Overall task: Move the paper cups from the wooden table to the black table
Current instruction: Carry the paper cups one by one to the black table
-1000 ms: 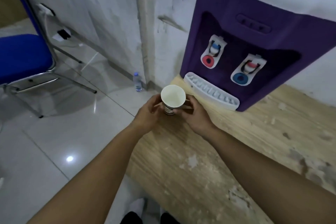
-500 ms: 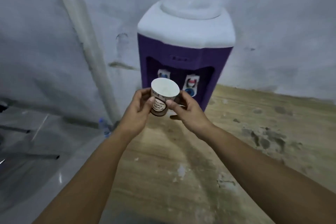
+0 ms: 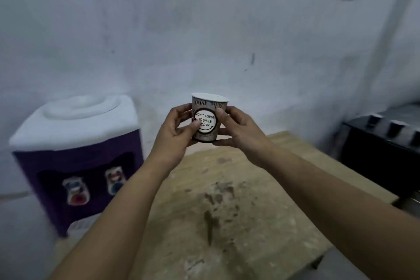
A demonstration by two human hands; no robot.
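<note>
A brown paper cup point(image 3: 208, 120) with a white round label is held upright in the air in front of me, above the far part of the wooden table point(image 3: 227, 200). My left hand point(image 3: 175, 130) grips its left side and my right hand point(image 3: 238, 130) its right side. At the far right stands the black table point(image 3: 377, 157), with three paper cups point(image 3: 394, 128) on its top near the edge.
A purple and white water dispenser point(image 3: 77, 159) stands on the left end of the wooden table. A white wall point(image 3: 227, 41) runs behind both tables. The wooden top is stained and worn.
The cup has been lifted off the wooden table beside the dispenser, in both hands. My view has swung right, so the dispenser now lies at the left and the black table appears.
</note>
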